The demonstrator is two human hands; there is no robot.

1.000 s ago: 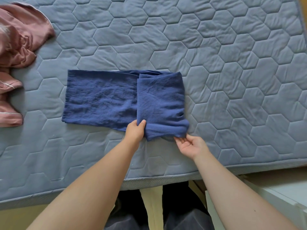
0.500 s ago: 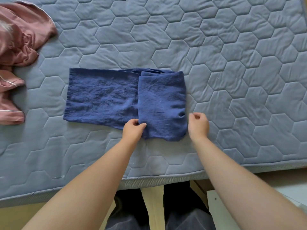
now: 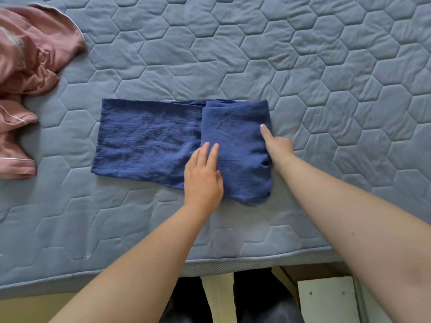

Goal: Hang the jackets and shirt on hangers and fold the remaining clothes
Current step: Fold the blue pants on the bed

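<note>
A dark blue garment (image 3: 149, 141) lies flat on the grey-blue quilted mattress (image 3: 303, 66), its right end folded over into a thicker panel. My left hand (image 3: 203, 180) rests palm down on the near edge of that fold, fingers spread flat. My right hand (image 3: 277, 148) is at the panel's right edge, index finger stretched onto the cloth and the other fingers curled against the side. Neither hand grips the cloth. A pink garment (image 3: 30, 66) lies crumpled at the far left.
The mattress's front edge (image 3: 233, 264) runs across the lower part of the view. Below it are my dark trouser legs (image 3: 256, 299) and a white board (image 3: 326, 299) on the floor at the right.
My left hand let go of the fold's near corner and now lies flat on it. My right hand moved up along the right edge, from the near corner to the side.
</note>
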